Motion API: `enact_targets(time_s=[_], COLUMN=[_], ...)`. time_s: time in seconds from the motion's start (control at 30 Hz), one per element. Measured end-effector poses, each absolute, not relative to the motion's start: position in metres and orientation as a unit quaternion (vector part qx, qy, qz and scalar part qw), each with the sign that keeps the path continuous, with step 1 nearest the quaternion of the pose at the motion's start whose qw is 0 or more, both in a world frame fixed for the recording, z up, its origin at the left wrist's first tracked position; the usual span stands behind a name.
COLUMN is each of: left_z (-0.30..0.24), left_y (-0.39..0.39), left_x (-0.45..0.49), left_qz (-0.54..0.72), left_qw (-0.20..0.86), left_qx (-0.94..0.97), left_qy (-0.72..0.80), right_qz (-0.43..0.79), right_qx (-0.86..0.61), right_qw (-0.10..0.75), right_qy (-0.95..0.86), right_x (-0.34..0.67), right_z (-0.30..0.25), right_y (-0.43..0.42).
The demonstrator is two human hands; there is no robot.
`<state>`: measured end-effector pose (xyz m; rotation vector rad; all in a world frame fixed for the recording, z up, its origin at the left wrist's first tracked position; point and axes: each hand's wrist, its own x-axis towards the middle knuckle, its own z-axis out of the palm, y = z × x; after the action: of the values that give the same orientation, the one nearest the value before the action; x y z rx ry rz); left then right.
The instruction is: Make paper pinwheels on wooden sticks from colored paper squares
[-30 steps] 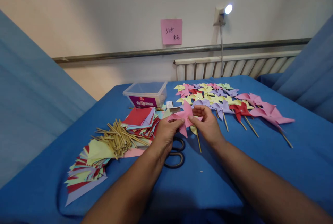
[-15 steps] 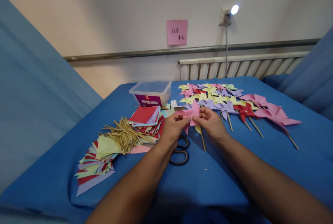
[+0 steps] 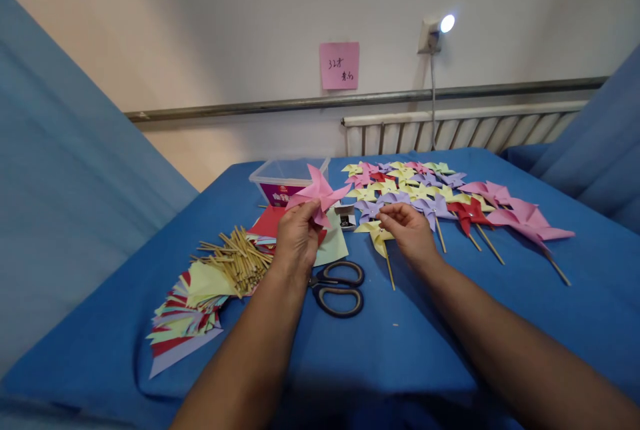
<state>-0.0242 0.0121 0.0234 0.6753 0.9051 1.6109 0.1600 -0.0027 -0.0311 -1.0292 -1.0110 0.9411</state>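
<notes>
My left hand [image 3: 296, 238] is closed on a folded pink paper pinwheel head [image 3: 320, 193], lifted above the stack of red and coloured paper squares [image 3: 270, 222]. My right hand [image 3: 411, 231] is apart from it, its thumb and forefinger pinched together over a yellow pinwheel on a stick [image 3: 376, 235]. Whether anything sits in that pinch is too small to see. A small open box of dark pins [image 3: 346, 218] lies between the two hands. Black-handled scissors [image 3: 338, 287] rest on the blue cloth just in front of my left wrist.
A heap of thin wooden sticks [image 3: 235, 259] and fanned paper squares [image 3: 184, 313] lie at the left. A clear plastic tub [image 3: 280, 177] stands behind. Several finished pinwheels [image 3: 430, 191] cover the right of the blue table [image 3: 400, 350]. Wall, radiator and lamp [image 3: 440, 26] are behind.
My right hand has let go of the pink pinwheel head. My left hand has carried it up and to the left, while the right hand stayed low over the yellow pinwheel.
</notes>
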Motion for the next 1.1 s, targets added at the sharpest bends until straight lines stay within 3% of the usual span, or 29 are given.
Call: enact_targets(time_s=[0.23, 0.4, 0.53, 0.97, 1.1], left_z=[0.019, 0.013, 0.012, 0.013, 0.011], left_y=[0.012, 0.013, 0.013, 0.011, 0.012], left_x=[-0.022, -0.02, -0.02, -0.021, -0.021], left_qz=[0.68, 0.671, 0.661, 0.669, 0.667], left_qw=[0.549, 0.556, 0.56, 0.569, 0.572], left_qx=[0.281, 0.287, 0.284, 0.281, 0.284], left_qy=[0.396, 0.398, 0.412, 0.386, 0.383], right_qz=[0.26, 0.107, 0.095, 0.129, 0.12], right_qx=[-0.502, -0.528, -0.527, -0.536, -0.536], right_qw=[0.552, 0.358, 0.213, 0.184, 0.211], right_qy=[-0.613, -0.762, -0.817, -0.814, -0.809], right_x=[0.16, 0.145, 0.127, 0.103, 0.104], right_z=[-0.044, -0.025, -0.013, -0.016, -0.023], right_y=[-0.005, 0.01, 0.035, 0.076, 0.075])
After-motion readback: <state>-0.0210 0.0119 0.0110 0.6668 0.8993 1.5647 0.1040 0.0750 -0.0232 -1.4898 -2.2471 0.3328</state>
